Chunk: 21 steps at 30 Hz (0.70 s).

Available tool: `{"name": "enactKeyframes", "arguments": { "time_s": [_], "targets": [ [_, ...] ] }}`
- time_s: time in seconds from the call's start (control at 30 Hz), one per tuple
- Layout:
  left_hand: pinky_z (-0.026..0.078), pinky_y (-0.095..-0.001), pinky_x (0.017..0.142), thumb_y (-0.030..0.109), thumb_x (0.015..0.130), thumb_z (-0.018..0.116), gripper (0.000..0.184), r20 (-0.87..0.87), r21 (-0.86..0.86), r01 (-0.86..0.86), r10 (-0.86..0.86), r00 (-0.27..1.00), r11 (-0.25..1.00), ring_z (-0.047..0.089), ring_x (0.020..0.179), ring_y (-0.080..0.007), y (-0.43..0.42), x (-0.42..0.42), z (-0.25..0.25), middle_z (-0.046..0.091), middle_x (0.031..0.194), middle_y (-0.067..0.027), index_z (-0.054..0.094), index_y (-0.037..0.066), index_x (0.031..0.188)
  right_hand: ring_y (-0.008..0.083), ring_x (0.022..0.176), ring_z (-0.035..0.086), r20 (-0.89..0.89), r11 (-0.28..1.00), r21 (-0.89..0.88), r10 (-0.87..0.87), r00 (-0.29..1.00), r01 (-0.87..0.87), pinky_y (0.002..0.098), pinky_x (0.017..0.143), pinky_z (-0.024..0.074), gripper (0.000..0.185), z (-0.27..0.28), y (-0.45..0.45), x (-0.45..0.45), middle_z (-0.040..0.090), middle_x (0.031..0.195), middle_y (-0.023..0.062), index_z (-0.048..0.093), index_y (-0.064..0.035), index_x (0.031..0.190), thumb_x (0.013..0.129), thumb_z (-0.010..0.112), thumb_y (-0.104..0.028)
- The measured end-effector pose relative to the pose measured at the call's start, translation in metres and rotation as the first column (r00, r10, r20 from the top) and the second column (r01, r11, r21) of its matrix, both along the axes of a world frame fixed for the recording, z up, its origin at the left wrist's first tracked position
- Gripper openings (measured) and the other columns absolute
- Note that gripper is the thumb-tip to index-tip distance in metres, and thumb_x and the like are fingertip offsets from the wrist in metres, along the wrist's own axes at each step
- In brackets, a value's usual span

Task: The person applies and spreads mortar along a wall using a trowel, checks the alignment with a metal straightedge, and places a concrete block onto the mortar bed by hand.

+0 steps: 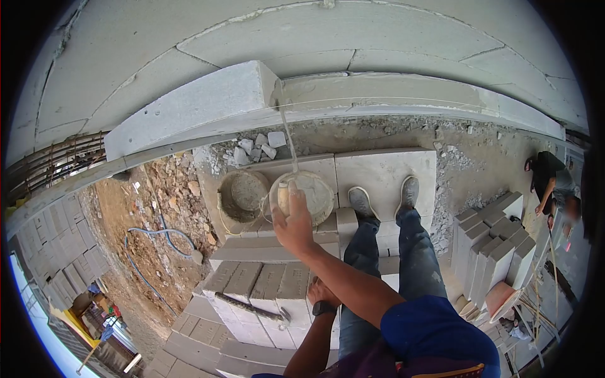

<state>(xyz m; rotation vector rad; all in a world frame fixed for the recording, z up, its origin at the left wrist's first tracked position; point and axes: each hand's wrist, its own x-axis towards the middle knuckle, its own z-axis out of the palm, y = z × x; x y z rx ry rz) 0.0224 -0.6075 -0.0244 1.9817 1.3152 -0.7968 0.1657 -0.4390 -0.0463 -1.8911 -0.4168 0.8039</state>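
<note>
My right hand (293, 225) is closed around the wooden handle (283, 198) of what looks like a trowel. Its thin grey blade (288, 133), seen nearly edge-on, reaches the end of a pale block (208, 97) on the wall. Below that hand stands a round bucket (324, 219) of grey mortar; a second, darker bucket (228, 215) is beside it on the left. My left hand (322, 293), wearing a watch, rests against stacked grey blocks (268, 280), its fingers loosely apart and partly hidden by my right forearm. A hammer-like tool (249, 305) lies across this stack.
A string line (378, 97) runs along the wall course (409, 88). Broken block pieces (252, 150) lie behind the buckets. On rubble at left is a blue hose (142, 231). At right, another person (558, 183) is near more stacked blocks (485, 252). My feet stand on large slabs (387, 165).
</note>
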Motion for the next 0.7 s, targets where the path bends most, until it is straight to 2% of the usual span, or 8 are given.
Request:
{"name": "enactKeyframes", "arguments": {
  "time_s": [0.1,0.17,0.23,0.3,0.37,0.43,0.57,0.7],
  "targets": [
    [0.053,-0.0489,0.085,0.042,0.076,0.074,0.043,0.033,-0.004,0.003,-0.002,0.999,1.0,0.066,0.1,-0.0349,0.002,0.007,0.004,0.071,0.106,-0.0126,0.07,0.009,0.103,0.0474,0.113,0.055,0.168,0.994,0.029,-0.109,0.98,0.105,0.0493,0.096,0.0465,0.065,-0.025,0.014,0.011,0.052,0.128,0.0302,0.039,0.0096,0.143,0.091,0.066,-0.016],
    [0.054,-0.049,0.086,0.042,0.076,0.074,0.044,0.038,0.007,-0.007,0.007,0.999,1.0,0.066,0.101,-0.035,0.005,0.014,0.007,0.071,0.106,-0.0124,0.07,0.009,0.104,0.0489,0.116,0.054,0.208,0.999,-0.001,-0.047,0.977,0.049,0.0486,0.098,0.047,0.066,-0.042,0.035,0.03,0.051,0.131,0.0325,0.04,0.0094,0.142,0.09,0.069,-0.019],
    [0.054,-0.0485,0.086,0.042,0.076,0.075,0.045,0.03,0.012,-0.008,0.008,1.0,1.0,0.066,0.102,-0.0349,0.007,0.017,0.01,0.071,0.107,-0.0123,0.07,0.009,0.106,0.0509,0.118,0.053,0.107,0.996,-0.058,-0.057,0.993,0.063,0.0495,0.099,0.0473,0.067,-0.041,0.057,0.043,0.05,0.133,0.0341,0.041,0.0093,0.141,0.09,0.069,-0.021],
    [0.054,-0.0477,0.087,0.043,0.076,0.075,0.047,0.012,0.009,-0.003,0.003,1.0,1.0,0.066,0.103,-0.0345,0.008,0.021,0.012,0.071,0.108,-0.0122,0.069,0.009,0.108,0.0523,0.121,0.052,0.373,0.998,-0.051,0.038,0.927,-0.02,0.0517,0.1,0.0479,0.074,-0.052,0.068,0.032,0.047,0.136,0.037,0.033,0.0098,0.146,0.089,0.068,-0.021],
    [0.054,-0.0473,0.087,0.043,0.075,0.075,0.048,0.005,-0.012,-0.011,0.011,1.0,1.0,0.066,0.103,-0.0347,0.006,0.018,0.01,0.071,0.108,-0.0127,0.069,0.009,0.108,0.053,0.122,0.052,0.441,0.999,-0.026,0.036,0.897,-0.027,0.0523,0.098,0.0493,0.077,-0.052,0.072,0.026,0.045,0.137,0.0386,0.029,0.0106,0.149,0.089,0.066,-0.02],
    [0.054,-0.0469,0.087,0.044,0.075,0.076,0.049,-0.028,-0.03,-0.01,0.009,1.0,1.0,0.067,0.103,-0.0349,0.004,0.011,0.007,0.071,0.108,-0.0134,0.069,0.009,0.109,0.053,0.12,0.053,0.318,0.998,0.032,-0.06,0.946,0.053,0.0514,0.095,0.0514,0.075,-0.014,0.066,0.022,0.045,0.135,0.039,0.03,0.0116,0.148,0.089,0.066,-0.018],
    [0.054,-0.0471,0.086,0.044,0.074,0.077,0.049,-0.069,-0.01,0.023,-0.024,0.997,1.0,0.067,0.102,-0.0358,-0.013,-0.017,-0.017,0.071,0.106,-0.0148,0.07,0.009,0.107,0.0558,0.114,0.056,0.099,0.994,0.102,-0.039,0.994,0.029,0.0521,0.092,0.052,0.072,0.019,0.033,0.007,0.045,0.134,0.0409,0.031,0.0092,0.149,0.09,0.066,-0.014],
    [0.054,-0.0473,0.084,0.044,0.075,0.076,0.047,-0.072,-0.008,-0.042,0.041,0.997,0.999,0.067,0.101,-0.0363,-0.022,-0.033,-0.032,0.072,0.106,-0.0152,0.07,0.009,0.107,0.0548,0.109,0.058,0.141,0.986,0.159,0.017,0.99,-0.039,0.0537,0.092,0.0512,0.069,0.006,-0.03,-0.033,0.05,0.128,0.0384,0.033,0.0083,0.147,0.091,0.066,-0.015]
  ]
}}
